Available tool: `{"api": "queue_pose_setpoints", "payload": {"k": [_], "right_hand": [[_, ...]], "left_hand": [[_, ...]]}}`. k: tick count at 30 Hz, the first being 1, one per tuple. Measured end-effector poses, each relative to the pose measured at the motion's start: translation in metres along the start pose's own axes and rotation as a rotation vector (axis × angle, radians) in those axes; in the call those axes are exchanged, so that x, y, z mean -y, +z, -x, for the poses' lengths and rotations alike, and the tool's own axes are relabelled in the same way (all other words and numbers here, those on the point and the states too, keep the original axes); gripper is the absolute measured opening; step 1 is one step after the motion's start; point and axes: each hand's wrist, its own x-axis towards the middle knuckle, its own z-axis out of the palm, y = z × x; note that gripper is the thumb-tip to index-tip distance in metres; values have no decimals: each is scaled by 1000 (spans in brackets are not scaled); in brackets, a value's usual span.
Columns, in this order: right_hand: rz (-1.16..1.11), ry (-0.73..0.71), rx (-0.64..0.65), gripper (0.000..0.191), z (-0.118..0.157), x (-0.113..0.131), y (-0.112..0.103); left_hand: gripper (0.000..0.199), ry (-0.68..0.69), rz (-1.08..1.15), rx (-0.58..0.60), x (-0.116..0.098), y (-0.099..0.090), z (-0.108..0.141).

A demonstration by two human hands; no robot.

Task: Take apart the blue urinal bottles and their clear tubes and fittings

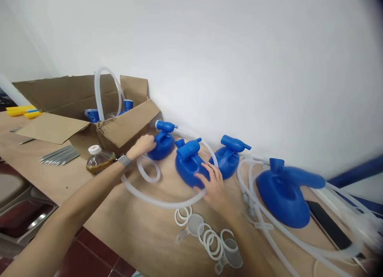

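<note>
My left hand (144, 144), with a watch at its wrist, has curled fingers against the side of the left blue urinal bottle (163, 148); its fingertips are partly hidden. Fingers spread, my right hand (214, 185) touches the lower right side of the middle blue urinal bottle (189, 167). A clear hose (167, 205) loops in front of both bottles and passes at my right hand. Just behind that hand is a third blue urinal bottle (226, 161). White rings (214, 245) and clear round caps (196, 224) lie on the table below my right hand.
An open cardboard box (125, 127) with blue parts and a hose stands at left. Near it are a drink bottle (100, 159) and metal rods (60, 155). At right lie a larger-looking blue bottle (283, 197), coiled hoses (260, 213) and a dark phone-like slab (329, 225).
</note>
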Motion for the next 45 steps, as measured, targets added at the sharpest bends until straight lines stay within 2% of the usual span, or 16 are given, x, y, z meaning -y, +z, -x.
{"api": "queue_pose_setpoints", "payload": {"k": [9, 15, 17, 20, 21, 22, 24, 26, 27, 29, 31, 34, 36, 39, 41, 45], "right_hand": [[-26, -88, 42, 31, 3, -1, -20], [-93, -86, 150, 38, 4, -4, -22], [-134, -101, 262, 53, 4, -7, -33], [-299, -211, 449, 102, -2, -8, -64], [-362, -250, 480, 112, -8, -5, -74], [-415, -281, 484, 112, -16, 0, -83], [-458, -260, 402, 82, -42, 17, -88], [-436, -131, 370, 49, -78, 41, -75], [-383, -35, 373, 50, -98, 54, -61], [-238, 102, 439, 55, -139, 77, -23], [-202, 141, 462, 61, -176, 92, 20], [-170, 196, 452, 92, -214, 97, 74], [-176, 153, 420, 104, -226, 92, 100], [-194, 63, 368, 87, -228, 83, 125], [-197, 41, 347, 76, -227, 78, 136], [-181, 17, 326, 74, -232, 75, 144]], "left_hand": [[40, 9, 0, -68, -4, 4, -13], [46, -77, 117, -199, -3, 4, -15], [48, -72, 183, -232, 0, 0, -13], [50, -13, 290, -203, 12, -5, -5], [51, 5, 317, -179, 17, -6, -2], [52, 15, 337, -155, 22, -6, 2], [55, 16, 359, -124, 32, -2, 9], [57, 9, 377, -136, 38, 4, 14], [56, 8, 388, -156, 39, 8, 15], [50, 9, 414, -207, 40, 16, 15], [43, 7, 434, -251, 37, 22, 13], [37, 3, 438, -295, 32, 28, 10], [36, 6, 433, -311, 30, 31, 10], [34, 32, 429, -340, 30, 32, 11], [31, 42, 429, -372, 31, 33, 12], [26, -2, 444, -445, 28, 36, 12]]}}
